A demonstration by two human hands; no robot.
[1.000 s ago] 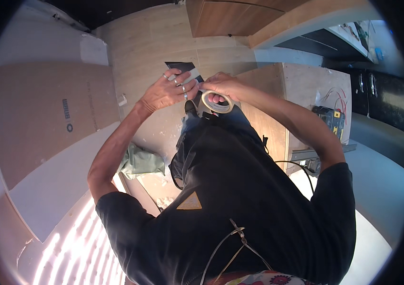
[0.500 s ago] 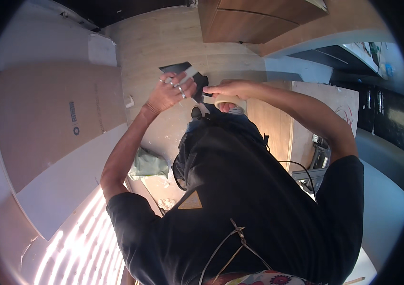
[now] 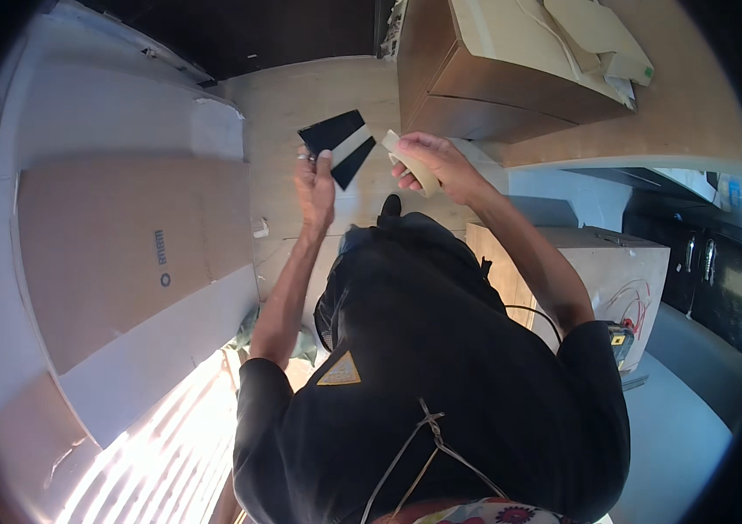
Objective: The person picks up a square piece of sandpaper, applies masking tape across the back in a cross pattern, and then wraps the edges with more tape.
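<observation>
In my left hand (image 3: pixel 315 190) is a flat, dark, four-sided piece (image 3: pixel 329 134), gripped at its near edge with the thumb on top. A pale strip of masking tape (image 3: pixel 352 148) runs across its face. My right hand (image 3: pixel 448 168) is closed around a roll of masking tape (image 3: pixel 421 173), whose short loose end sticks up toward the dark piece. A small gap separates the roll from that piece. Both hands are held out in front of me above the floor, and rings show on the left fingers.
A large cardboard sheet (image 3: pixel 117 262) leans along the left side. Ahead to the right stands a brown wooden cabinet (image 3: pixel 484 113) with cardboard on top. A pale wooden box (image 3: pixel 593 262) is at my right, beside a yellow and black tool (image 3: pixel 621 342). Dark glossy fronts (image 3: pixel 724 284) lie beyond.
My hands have drawn apart. The dark piece has turned so its taped face shows fully. My right hand and the tape roll have moved forward, and the view has shifted.
</observation>
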